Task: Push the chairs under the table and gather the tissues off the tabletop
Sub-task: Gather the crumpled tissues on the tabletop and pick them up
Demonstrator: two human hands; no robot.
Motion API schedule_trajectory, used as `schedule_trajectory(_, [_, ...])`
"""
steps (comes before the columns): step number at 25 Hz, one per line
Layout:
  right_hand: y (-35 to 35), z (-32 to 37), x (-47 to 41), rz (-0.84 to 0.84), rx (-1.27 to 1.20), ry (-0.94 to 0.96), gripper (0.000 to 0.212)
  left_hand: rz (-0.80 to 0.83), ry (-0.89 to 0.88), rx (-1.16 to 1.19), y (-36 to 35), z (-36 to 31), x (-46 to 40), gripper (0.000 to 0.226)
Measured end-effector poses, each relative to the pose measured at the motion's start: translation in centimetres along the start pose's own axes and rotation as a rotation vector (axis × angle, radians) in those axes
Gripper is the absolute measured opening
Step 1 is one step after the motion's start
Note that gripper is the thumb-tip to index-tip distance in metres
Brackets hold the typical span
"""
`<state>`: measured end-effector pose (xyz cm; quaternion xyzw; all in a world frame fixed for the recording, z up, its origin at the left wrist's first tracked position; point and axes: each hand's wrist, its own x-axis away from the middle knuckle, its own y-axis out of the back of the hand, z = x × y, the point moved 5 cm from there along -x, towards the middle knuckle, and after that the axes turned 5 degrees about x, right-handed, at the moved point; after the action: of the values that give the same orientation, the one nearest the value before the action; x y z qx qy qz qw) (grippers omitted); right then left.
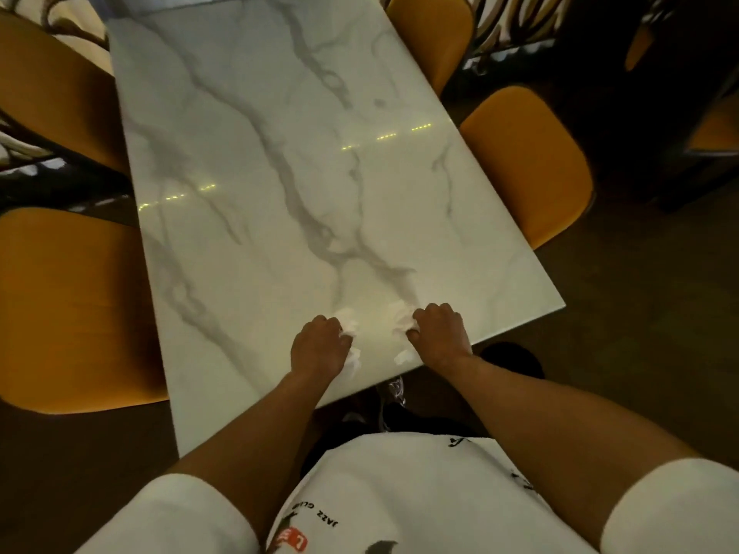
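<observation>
One table (256, 161), white marble-look top with grey veins, long axis running from 6 toward 12 o'clock.

Chairs, count four, all orange-seated: two on the left side, at 9 o'clock (72, 309) and 11 o'clock (52, 94); two on the right side, at 2 o'clock (532, 161) and 1 o'clock (432, 30). Each seat lies partly tucked beneath the table edge, part still showing outside it.

Tissues: two crumpled white wads visible, both near the table's near end at about 6 o'clock. One tissue wad (348, 322) sits at the fingers of the left hand (320, 345); the other tissue wad (400, 319) at the fingers of the right hand (440, 329). Small white scraps also show under each hand, near the wrists; whether these are separate pieces or parts of the same wads, cannot tell.

Hands, count two, both bare, both resting on the table, just apart from each other. Left hand: fingers curled, gripping its wad. Right hand: fingers curled, gripping its wad.

Writing: the person's white T-shirt (420, 493) carries black print; "JAZZ" reads clearly, upside down from this view, followed by letters that look like "CLUB". A red patch at the bottom edge bears pale letters, too cropped to read.

Reflected dotted yellow lights cross the table mid-way.
</observation>
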<state>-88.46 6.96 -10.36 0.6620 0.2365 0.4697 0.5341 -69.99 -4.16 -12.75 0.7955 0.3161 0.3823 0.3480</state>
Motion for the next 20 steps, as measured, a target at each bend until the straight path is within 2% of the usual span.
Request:
schedule_trajectory(3, [-1.0,-0.9,3.5,-0.009,-0.002,-0.057,0.033,0.041,-0.062,0.044,-1.7,-1.0,1.8,0.028])
schedule_trajectory(7, [-2.2,-4.3,6.6,0.038,-0.268,-0.166,0.027,0.085,-0.160,0.026,-3.6,-4.6,2.5,0.024])
schedule_trajectory(12, [-3.6,-10.3,10.6,-0.011,-0.391,-0.311,0.020,0.195,-0.284,-0.066,-7.2,-11.5,3.3,0.022])
schedule_trajectory(15, [-5.1,-15.1,13.2,-0.051,-0.492,-0.427,0.019,0.258,-0.368,-0.117,-10.7,-15.8,4.2,0.023])
schedule_trajectory(20, [-8.2,-24.7,16.6,-0.009,-0.579,-0.494,0.027,0.286,-0.400,-0.195,-16.3,-23.8,5.3,0.025])
